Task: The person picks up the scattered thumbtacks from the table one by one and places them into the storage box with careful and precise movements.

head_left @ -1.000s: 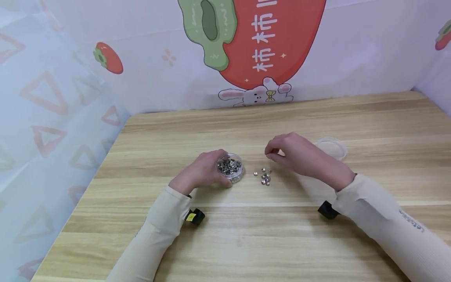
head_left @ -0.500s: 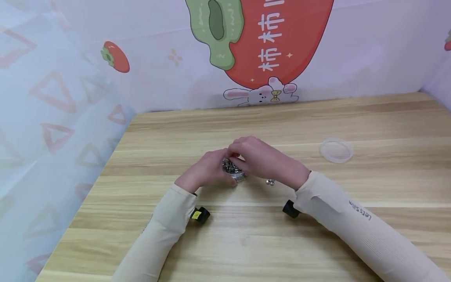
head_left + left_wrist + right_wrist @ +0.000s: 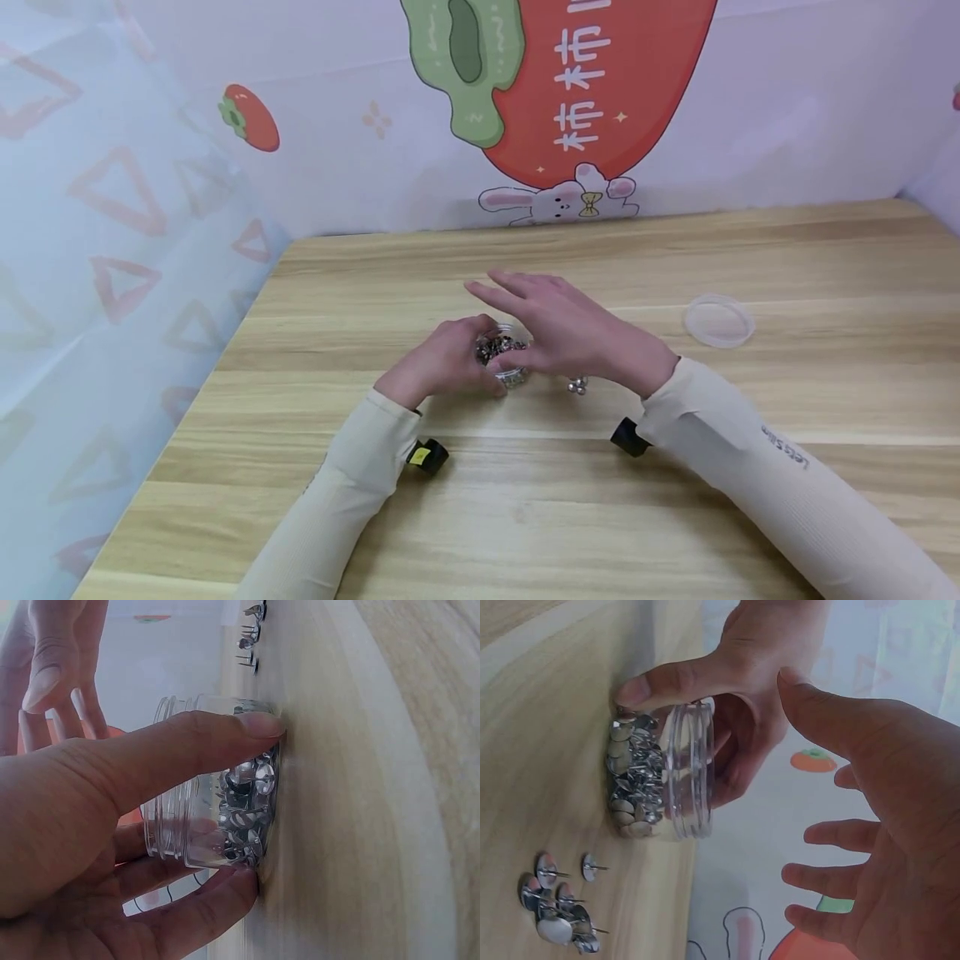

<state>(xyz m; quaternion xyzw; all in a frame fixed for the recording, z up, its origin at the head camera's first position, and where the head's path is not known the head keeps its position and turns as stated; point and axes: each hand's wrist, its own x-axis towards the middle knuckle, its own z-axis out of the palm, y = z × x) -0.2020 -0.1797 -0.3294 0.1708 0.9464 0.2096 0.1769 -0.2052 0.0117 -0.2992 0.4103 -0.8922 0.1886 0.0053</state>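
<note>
A clear plastic jar (image 3: 686, 761) stands upright on the table, partly filled with silver thumbtacks (image 3: 244, 795). My left hand (image 3: 442, 362) grips it from the left, thumb on the near side and fingers round the far side. Over the jar's mouth hovers my right hand (image 3: 577, 333), its fingers spread and nothing between them; in the right wrist view its palm (image 3: 907, 810) faces the jar. Just right of the jar lies a small group of loose thumbtacks (image 3: 559, 907), several with pins showing; in the head view my right hand covers part of them.
A round translucent lid (image 3: 718, 321) lies on the wooden table (image 3: 525, 500) to the right of the hands. Behind the table rises a printed backdrop (image 3: 337, 167). A black wrist camera (image 3: 427, 457) sits under the left sleeve, another camera (image 3: 630, 437) under the right.
My right hand has moved left from beside the loose thumbtacks to over the jar, and its pinched fingers have spread. My left hand keeps its grip on the jar. The view has shifted slightly.
</note>
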